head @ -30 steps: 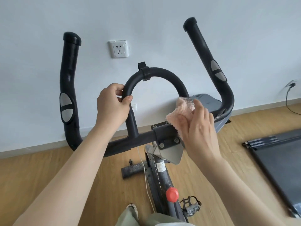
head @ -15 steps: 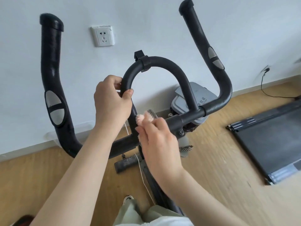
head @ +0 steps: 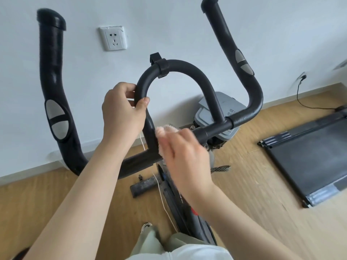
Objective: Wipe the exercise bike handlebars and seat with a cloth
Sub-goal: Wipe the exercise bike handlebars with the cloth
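Observation:
The black exercise bike handlebars (head: 197,72) fill the middle of the head view, with two long outer grips and a central arched loop above a crossbar. My left hand (head: 122,111) grips the left leg of the loop, thumb in front. My right hand (head: 182,151) holds a pale pink cloth (head: 167,129) pressed against the foot of that left leg where it meets the crossbar. Most of the cloth is hidden under my fingers. The seat is out of view.
A white wall with a socket (head: 113,38) stands just behind the bars. A grey lidded bin (head: 217,111) sits on the wooden floor behind the bike. A black treadmill (head: 308,158) lies at the right. The bike frame (head: 180,201) runs down towards my legs.
My right hand carried the cloth from the right side of the loop leftwards to the left leg's base. My left hand kept its grip. The view shifted slightly.

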